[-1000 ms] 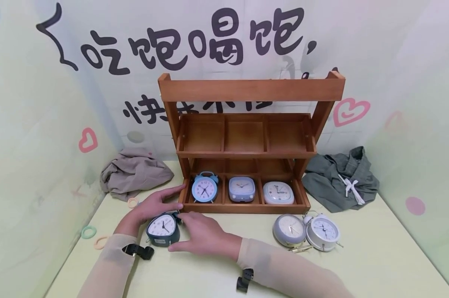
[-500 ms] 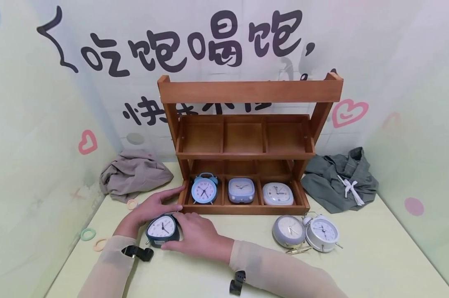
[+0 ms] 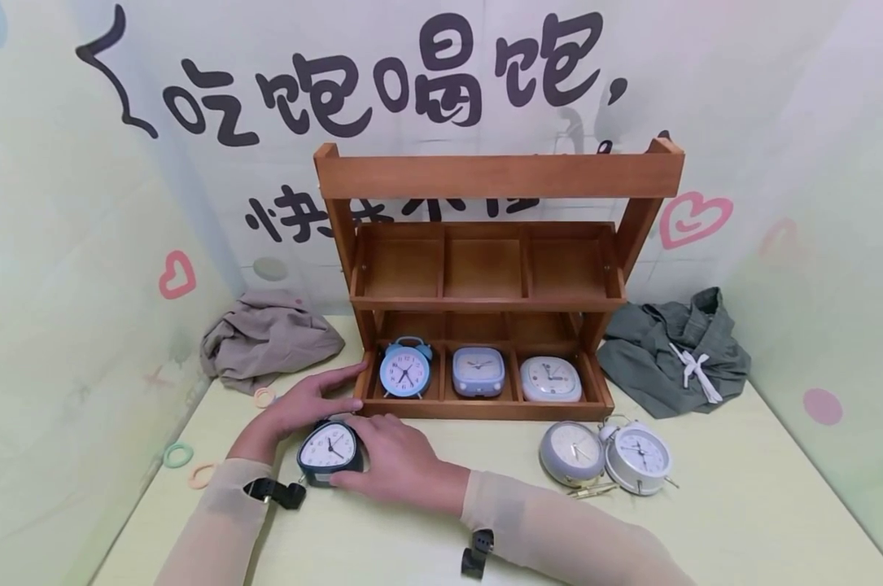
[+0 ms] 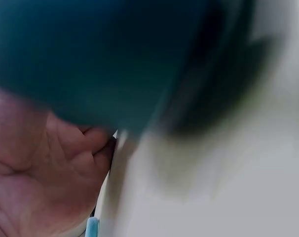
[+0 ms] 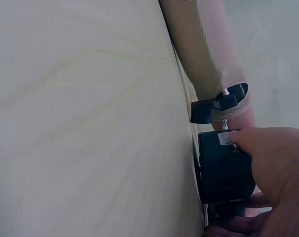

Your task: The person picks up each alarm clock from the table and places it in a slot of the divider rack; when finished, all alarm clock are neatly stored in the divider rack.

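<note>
A: Where is the rounded-triangular clock (image 3: pixel 329 446), and how do your hands lie?

B: It sits before the front left corner of the wooden rack (image 3: pixel 500 177), towards the left edge of the counter (image 3: pixel 382 545). Your right hand (image 3: pixel 397 460) grips its side, thumb low, presumably for steadiness; your left hand (image 3: pixel 302 407), fingers extended, touches that corner, perhaps as a brace. The dividers seemingly confine the blue twin-bell clock (image 3: pixel 405 371) to its compartment.

A: And materials?

B: Smooth dark-teal casing, pale dial; brown timber, square-cornered compartments.

The dark clock (image 3: pixel 329 452) looks plastic, the rack (image 3: pixel 487 303) smooth wood, the brownish bundle (image 3: pixel 271 340) cloth.
</note>
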Action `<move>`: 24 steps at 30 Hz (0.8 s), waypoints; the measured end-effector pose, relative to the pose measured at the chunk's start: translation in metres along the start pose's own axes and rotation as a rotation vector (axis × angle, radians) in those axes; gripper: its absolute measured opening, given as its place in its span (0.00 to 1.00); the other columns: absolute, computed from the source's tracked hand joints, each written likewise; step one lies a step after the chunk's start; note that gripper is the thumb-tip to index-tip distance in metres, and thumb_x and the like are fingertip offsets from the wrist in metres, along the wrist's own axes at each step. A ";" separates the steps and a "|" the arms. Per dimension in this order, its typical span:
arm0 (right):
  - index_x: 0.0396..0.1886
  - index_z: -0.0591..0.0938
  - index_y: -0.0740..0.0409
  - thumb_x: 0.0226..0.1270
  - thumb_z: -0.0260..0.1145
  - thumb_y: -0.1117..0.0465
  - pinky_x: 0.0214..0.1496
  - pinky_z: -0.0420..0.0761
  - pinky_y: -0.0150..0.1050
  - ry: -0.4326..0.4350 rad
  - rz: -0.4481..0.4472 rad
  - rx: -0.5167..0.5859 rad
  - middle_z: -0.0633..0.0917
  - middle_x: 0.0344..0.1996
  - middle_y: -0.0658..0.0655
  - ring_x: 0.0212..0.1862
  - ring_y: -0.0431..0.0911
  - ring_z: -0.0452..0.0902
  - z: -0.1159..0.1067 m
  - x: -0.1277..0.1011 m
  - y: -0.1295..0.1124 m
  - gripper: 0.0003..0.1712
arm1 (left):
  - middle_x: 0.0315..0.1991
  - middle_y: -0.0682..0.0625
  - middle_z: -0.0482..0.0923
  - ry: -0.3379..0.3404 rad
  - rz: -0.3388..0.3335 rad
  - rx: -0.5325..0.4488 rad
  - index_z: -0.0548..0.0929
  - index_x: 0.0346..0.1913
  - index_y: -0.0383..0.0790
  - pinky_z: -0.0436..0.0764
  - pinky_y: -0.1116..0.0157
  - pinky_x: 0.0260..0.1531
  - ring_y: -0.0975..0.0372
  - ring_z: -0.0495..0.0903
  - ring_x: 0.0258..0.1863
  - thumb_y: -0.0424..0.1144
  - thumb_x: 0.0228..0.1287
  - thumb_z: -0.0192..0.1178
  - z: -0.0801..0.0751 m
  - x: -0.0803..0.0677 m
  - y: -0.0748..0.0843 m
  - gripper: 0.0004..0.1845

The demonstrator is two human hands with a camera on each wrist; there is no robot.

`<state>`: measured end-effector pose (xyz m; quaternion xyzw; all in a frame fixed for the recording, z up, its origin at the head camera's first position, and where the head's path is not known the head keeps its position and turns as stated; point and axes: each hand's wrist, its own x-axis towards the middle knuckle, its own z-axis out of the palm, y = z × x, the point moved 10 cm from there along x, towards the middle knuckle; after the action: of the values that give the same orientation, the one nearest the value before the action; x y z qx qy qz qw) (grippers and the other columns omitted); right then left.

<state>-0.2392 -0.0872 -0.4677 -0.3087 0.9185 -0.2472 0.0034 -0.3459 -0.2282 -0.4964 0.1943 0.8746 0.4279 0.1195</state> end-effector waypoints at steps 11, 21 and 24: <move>0.82 0.76 0.43 0.66 0.77 0.25 0.60 0.86 0.46 -0.088 0.034 0.027 0.84 0.67 0.51 0.65 0.43 0.80 -0.020 -0.029 0.028 0.51 | 0.86 0.50 0.65 -0.007 -0.035 -0.019 0.73 0.85 0.64 0.57 0.36 0.84 0.45 0.58 0.87 0.61 0.72 0.75 0.000 0.001 -0.006 0.41; 0.85 0.73 0.40 0.60 0.75 0.18 0.59 0.85 0.44 -0.101 0.014 0.028 0.82 0.66 0.52 0.64 0.43 0.78 -0.020 -0.022 0.027 0.59 | 0.86 0.51 0.65 -0.014 -0.032 -0.023 0.72 0.85 0.63 0.56 0.35 0.84 0.45 0.57 0.88 0.60 0.73 0.75 0.000 0.001 -0.006 0.41; 0.84 0.74 0.39 0.60 0.77 0.19 0.58 0.85 0.42 -0.102 0.009 0.032 0.82 0.65 0.51 0.63 0.42 0.76 -0.017 -0.019 0.026 0.58 | 0.86 0.51 0.65 -0.014 -0.032 -0.022 0.73 0.85 0.62 0.57 0.35 0.83 0.45 0.58 0.87 0.60 0.73 0.75 0.001 0.002 -0.006 0.41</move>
<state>-0.2413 -0.0508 -0.4679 -0.3166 0.9144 -0.2458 0.0561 -0.3486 -0.2301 -0.5018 0.1818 0.8721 0.4339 0.1346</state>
